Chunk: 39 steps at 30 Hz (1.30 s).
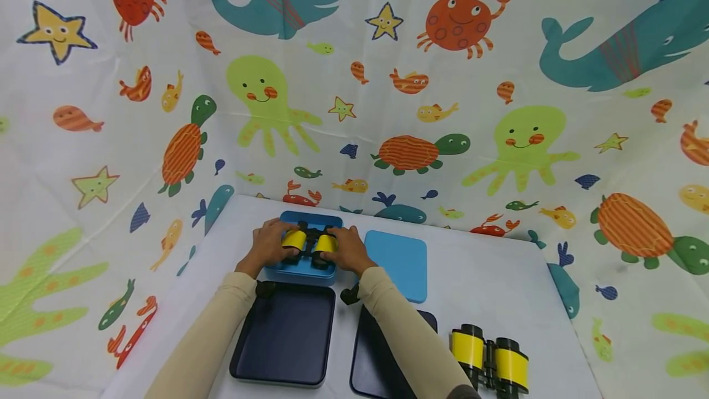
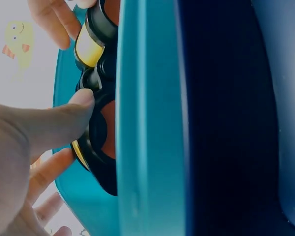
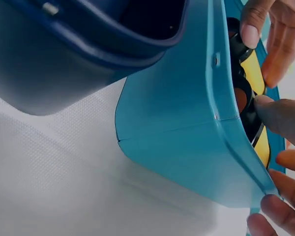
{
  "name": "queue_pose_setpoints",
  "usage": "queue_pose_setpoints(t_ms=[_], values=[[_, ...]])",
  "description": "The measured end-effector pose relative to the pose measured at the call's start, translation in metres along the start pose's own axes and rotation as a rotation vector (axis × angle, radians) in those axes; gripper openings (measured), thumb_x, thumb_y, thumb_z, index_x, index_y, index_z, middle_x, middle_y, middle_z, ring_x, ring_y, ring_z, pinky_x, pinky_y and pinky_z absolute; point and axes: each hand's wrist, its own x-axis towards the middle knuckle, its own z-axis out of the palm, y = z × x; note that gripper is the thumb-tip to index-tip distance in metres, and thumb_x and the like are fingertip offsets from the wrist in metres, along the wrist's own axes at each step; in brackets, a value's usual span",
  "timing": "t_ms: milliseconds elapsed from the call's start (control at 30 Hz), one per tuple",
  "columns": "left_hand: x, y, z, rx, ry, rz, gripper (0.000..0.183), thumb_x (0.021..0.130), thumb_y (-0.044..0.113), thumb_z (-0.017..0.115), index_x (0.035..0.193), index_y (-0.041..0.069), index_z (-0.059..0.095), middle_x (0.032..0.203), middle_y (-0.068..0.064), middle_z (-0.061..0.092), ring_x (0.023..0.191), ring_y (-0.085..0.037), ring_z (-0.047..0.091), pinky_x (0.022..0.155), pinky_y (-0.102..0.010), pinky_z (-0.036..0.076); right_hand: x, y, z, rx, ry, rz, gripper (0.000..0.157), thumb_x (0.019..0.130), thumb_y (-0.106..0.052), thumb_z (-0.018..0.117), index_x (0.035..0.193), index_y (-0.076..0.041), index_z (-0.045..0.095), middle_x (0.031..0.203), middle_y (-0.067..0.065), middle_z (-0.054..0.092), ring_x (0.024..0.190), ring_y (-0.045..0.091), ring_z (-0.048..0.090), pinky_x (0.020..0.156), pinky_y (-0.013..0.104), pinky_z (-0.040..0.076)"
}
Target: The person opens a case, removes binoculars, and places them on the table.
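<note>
Black and yellow binoculars (image 1: 312, 239) sit inside a blue box (image 1: 293, 277) toward the back of the table. My left hand (image 1: 270, 242) grips their left barrel, thumb on the near side. On the right barrel, my right hand (image 1: 348, 247) holds with its thumb in front and fingers behind. In the left wrist view the left thumb presses near an eyepiece of the binoculars (image 2: 101, 123). The right wrist view shows both hands on the binoculars (image 3: 253, 73), just above the rim of the box (image 3: 187, 147). The lower part of the binoculars is hidden by the box wall.
A dark navy box (image 1: 284, 334) stands directly in front of the blue one. Right of the blue box lies a light blue lid (image 1: 399, 263). A dark lid (image 1: 376, 356) is partly under my right forearm. Second yellow binoculars (image 1: 490, 359) lie at the front right.
</note>
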Motion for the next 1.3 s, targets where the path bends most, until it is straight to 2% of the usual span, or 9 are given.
queue_pose_setpoints(t_ms=[233,400,533,700,833,1067,1300], values=[[-0.004,-0.003,-0.005,0.024,-0.032,0.027,0.061,0.083,0.033,0.081,0.137,0.014,0.060,0.142,-0.015,0.056,0.137,-0.042,0.036,0.100,-0.062,0.028,-0.002,0.004,-0.004,0.009,-0.020,-0.077,0.067,0.083,-0.043,0.079,0.139,-0.014,0.059,0.135,0.003,0.064,0.099,0.019,0.047,0.084,0.032,0.045],[-0.006,-0.009,-0.011,0.009,-0.080,0.044,0.066,0.081,0.031,0.083,0.140,0.015,0.058,0.144,-0.016,0.054,0.135,-0.042,0.038,0.098,-0.061,0.029,-0.002,0.007,-0.007,-0.001,-0.064,-0.102,0.074,0.079,-0.044,0.082,0.143,-0.016,0.056,0.138,0.003,0.061,0.105,0.021,0.046,0.088,0.033,0.044],[-0.006,-0.012,-0.012,0.000,-0.103,0.047,0.067,0.081,0.028,0.083,0.141,0.015,0.057,0.145,-0.016,0.052,0.134,-0.043,0.038,0.098,-0.061,0.030,-0.002,0.009,-0.007,0.007,-0.060,-0.097,0.071,0.081,-0.041,0.081,0.142,-0.016,0.056,0.138,0.004,0.061,0.106,0.021,0.047,0.091,0.035,0.045],[-0.007,-0.013,-0.013,-0.015,-0.093,0.041,0.058,0.085,0.019,0.079,0.139,0.015,0.058,0.144,-0.015,0.054,0.134,-0.041,0.039,0.098,-0.060,0.030,-0.001,0.010,-0.006,0.003,-0.052,-0.078,0.061,0.086,-0.036,0.077,0.141,-0.018,0.057,0.140,0.005,0.060,0.106,0.021,0.046,0.091,0.036,0.046],[-0.005,-0.015,-0.012,-0.002,-0.083,0.028,0.054,0.087,0.012,0.076,0.138,0.017,0.059,0.143,-0.014,0.055,0.134,-0.041,0.040,0.099,-0.060,0.030,0.000,0.009,-0.006,-0.007,-0.056,-0.086,0.059,0.088,-0.034,0.076,0.141,-0.018,0.057,0.140,0.005,0.060,0.105,0.020,0.046,0.091,0.036,0.046],[-0.001,-0.018,-0.009,0.057,-0.080,0.025,0.060,0.085,0.008,0.078,0.141,0.016,0.057,0.143,-0.015,0.055,0.133,-0.040,0.042,0.096,-0.058,0.033,0.003,0.007,-0.005,-0.025,-0.082,-0.069,0.062,0.087,-0.026,0.078,0.143,-0.019,0.054,0.141,0.002,0.059,0.107,0.019,0.045,0.092,0.036,0.047],[-0.001,-0.015,-0.004,0.093,-0.068,0.012,0.067,0.080,0.002,0.080,0.141,0.014,0.055,0.141,-0.015,0.057,0.131,-0.039,0.043,0.097,-0.058,0.033,0.004,0.005,-0.005,-0.069,-0.109,-0.059,0.068,0.086,-0.028,0.079,0.147,-0.018,0.050,0.144,0.001,0.056,0.111,0.019,0.045,0.092,0.035,0.049]])
